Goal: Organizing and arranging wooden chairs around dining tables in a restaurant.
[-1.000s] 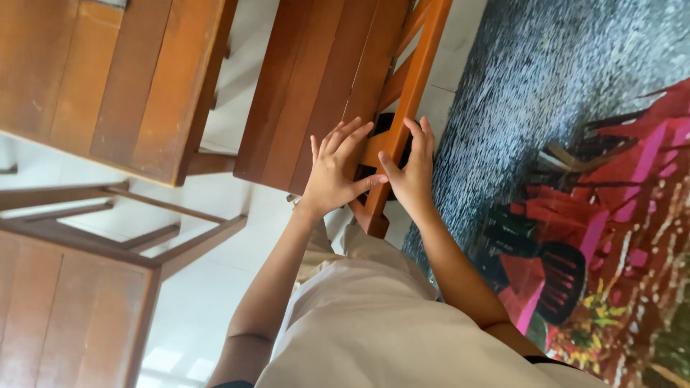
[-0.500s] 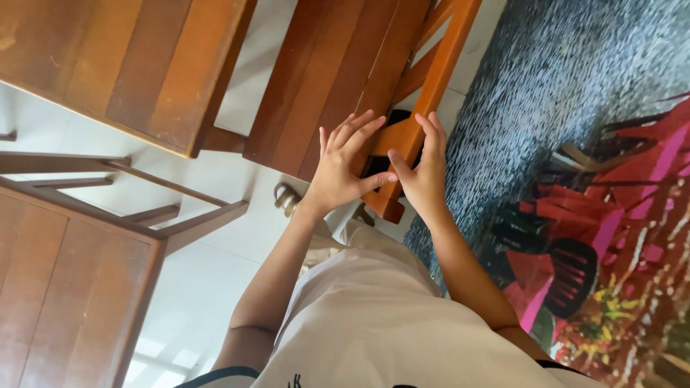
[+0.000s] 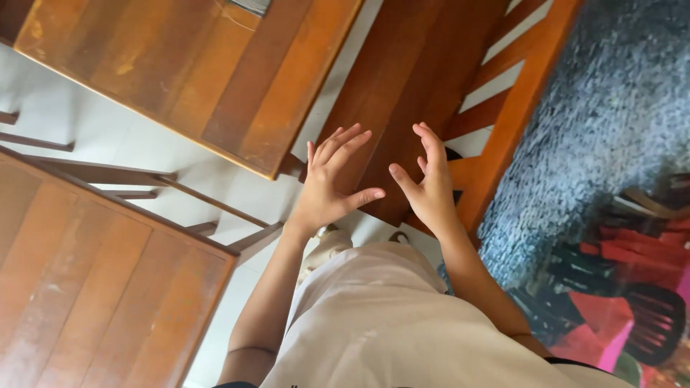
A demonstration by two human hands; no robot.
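My left hand (image 3: 328,183) and my right hand (image 3: 428,183) are held up in front of me, fingers spread, palms facing each other, with nothing in them. They hover just above the seat of a brown wooden chair (image 3: 410,93), near its front edge. The chair's orange-brown slatted back (image 3: 517,108) lies to the right of my right hand. Below the hands I see my pale shirt and trousers (image 3: 381,323).
A wooden table top (image 3: 194,72) is at the upper left, another wooden slatted surface (image 3: 93,287) at the lower left, with white tiled floor (image 3: 72,115) between. A grey shaggy rug (image 3: 611,108) and a red, pink and black patterned mat (image 3: 632,287) lie on the right.
Both hands have come off the chair's back rail and moved apart, fingers now spread. The view has shifted closer to the chair and table.
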